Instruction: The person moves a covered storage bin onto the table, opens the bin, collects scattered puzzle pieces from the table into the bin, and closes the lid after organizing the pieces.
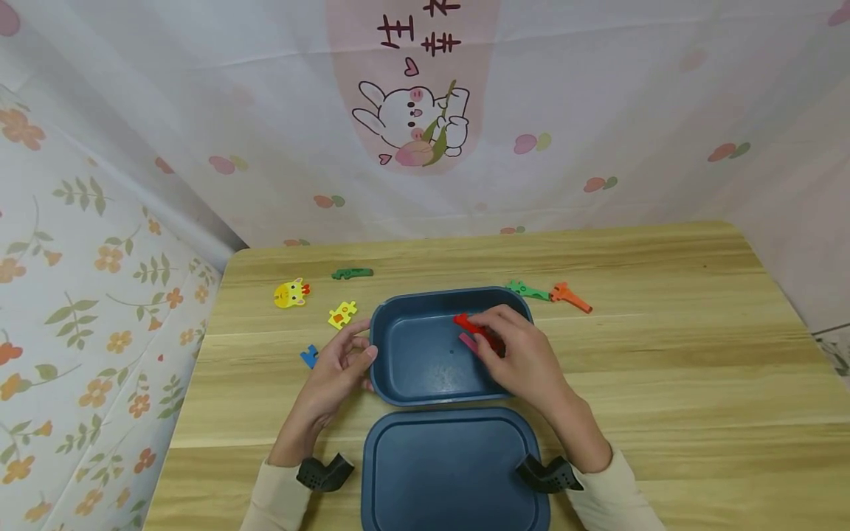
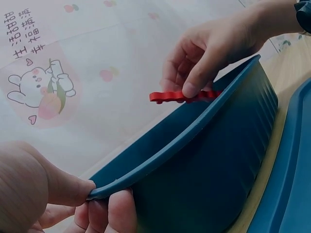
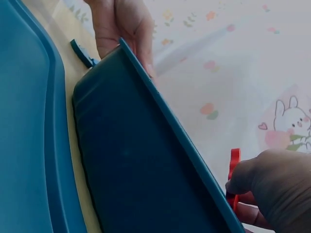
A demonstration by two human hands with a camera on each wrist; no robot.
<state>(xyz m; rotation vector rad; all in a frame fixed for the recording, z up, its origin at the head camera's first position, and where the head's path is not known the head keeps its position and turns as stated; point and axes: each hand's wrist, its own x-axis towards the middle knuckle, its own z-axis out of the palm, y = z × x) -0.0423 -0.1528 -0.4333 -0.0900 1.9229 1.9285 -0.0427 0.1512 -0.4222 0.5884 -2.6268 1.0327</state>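
Observation:
A deep blue plastic box [image 1: 425, 365] stands on the table between the two hands. My left hand [image 1: 336, 367] grips its left rim, thumb on top and fingers beneath in the left wrist view. Over the box's right half, my right hand [image 1: 524, 354] pinches a flat red puzzle piece [image 2: 167, 97] with a wavy edge between thumb and fingers. Close under these fingertips, a pink strip [image 1: 468, 342] shows in the head view, partly hidden by the hand. The matching blue lid [image 1: 457, 472] lies flat nearer the body.
Left of the box are a yellow animal-head piece [image 1: 291, 294], a yellow puzzle piece [image 1: 342, 315] and a blue piece [image 1: 309, 357]. A dark green piece [image 1: 353, 273] lies behind. Green [image 1: 531, 291] and orange [image 1: 571, 297] pieces lie at the back right. A printed curtain [image 1: 564, 96] hangs behind the table.

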